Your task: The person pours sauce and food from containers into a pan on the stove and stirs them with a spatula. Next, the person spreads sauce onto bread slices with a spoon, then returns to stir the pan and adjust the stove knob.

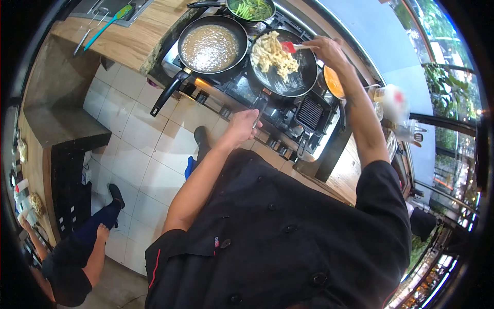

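Note:
My left hand (244,127) grips the dark handle (259,108) of a black frying pan (308,71) on the gas stove. Pale, creamy pieces of food (276,56) are heaped in the pan's left half, and a whitish film smears its bottom. In my right hand (327,50) is a spatula with a red head (288,47) and a light handle. The red head touches the right side of the heap. Left of this pan, a second frying pan (185,71) holds a shiny, bubbling brown liquid (210,48).
A pan of green vegetables (252,8) sits behind, orange sauce (334,82) at right. A ridged grill pan (310,114) rests at the stove's front right. A turquoise-handled brush (106,31) lies on the wooden counter (115,44). Another person (83,255) stands at lower left.

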Motion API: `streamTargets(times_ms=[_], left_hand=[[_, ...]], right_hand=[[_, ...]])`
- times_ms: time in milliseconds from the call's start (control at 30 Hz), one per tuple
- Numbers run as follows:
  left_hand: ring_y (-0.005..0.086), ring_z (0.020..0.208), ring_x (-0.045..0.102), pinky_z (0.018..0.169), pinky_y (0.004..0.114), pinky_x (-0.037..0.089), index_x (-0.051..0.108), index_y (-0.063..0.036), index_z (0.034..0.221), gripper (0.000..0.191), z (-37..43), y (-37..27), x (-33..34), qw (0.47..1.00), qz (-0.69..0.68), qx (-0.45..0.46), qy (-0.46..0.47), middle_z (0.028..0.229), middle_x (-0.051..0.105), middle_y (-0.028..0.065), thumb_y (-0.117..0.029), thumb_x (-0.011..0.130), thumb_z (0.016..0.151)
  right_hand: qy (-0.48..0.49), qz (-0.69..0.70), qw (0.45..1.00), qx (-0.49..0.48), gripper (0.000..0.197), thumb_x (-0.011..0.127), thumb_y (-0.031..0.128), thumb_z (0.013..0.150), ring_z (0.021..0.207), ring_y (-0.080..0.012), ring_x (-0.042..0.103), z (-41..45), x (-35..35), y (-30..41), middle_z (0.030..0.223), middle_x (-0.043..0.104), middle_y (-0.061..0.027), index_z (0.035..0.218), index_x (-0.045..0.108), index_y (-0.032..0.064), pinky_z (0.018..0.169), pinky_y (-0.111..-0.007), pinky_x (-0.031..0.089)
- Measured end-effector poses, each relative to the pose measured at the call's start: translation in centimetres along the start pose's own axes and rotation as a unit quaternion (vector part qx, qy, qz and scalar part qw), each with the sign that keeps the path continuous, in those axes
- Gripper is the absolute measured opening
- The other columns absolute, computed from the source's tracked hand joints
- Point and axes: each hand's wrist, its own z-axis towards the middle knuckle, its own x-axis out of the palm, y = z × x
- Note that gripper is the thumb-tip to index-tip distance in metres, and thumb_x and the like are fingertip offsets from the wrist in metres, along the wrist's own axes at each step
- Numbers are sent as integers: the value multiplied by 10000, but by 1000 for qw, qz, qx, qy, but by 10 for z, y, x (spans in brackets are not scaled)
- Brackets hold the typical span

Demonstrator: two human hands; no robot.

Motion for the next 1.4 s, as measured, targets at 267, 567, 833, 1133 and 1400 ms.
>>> streamTargets(times_ms=[267,567,833,1133,1400], left_hand=[[87,591,524,491,269,432,667,-5,1054,393,3,11,-7,999,20,9,38,852,633,35,-346,488,1129],[68,630,535,513,243,446,676,-20,1058,372,6,9,-12,999,-7,-18,27,849,641,22,-342,506,1127],[63,628,540,513,230,446,669,-25,1076,350,4,5,-6,999,-3,-26,34,867,651,21,-340,524,1124],[112,690,616,588,258,514,666,-24,1243,429,-6,-4,2,998,25,-63,-9,943,685,44,-403,503,1125],[149,739,669,681,301,542,640,-71,1359,666,-5,17,-4,997,2,-69,30,984,709,53,-616,348,1111]], right_hand=[[5,-6,999,35,274,694,162,953,986,-361,744,19,-10,-55,1048,784,-145,1203,804,176,845,-488,543],[7,-3,976,-217,192,668,285,1017,1092,-249,679,107,25,13,1103,732,-56,1124,827,268,870,-521,360],[108,-159,981,23,254,576,289,1048,1040,-227,633,-53,-61,66,953,609,-14,1109,819,332,931,-528,404],[13,-91,980,174,366,531,192,1006,993,-289,705,-81,-45,74,996,702,-99,1244,790,295,881,-518,420],[-68,250,936,237,375,676,252,986,895,-470,736,-87,46,132,939,738,-301,1242,721,-19,838,-518,596]])
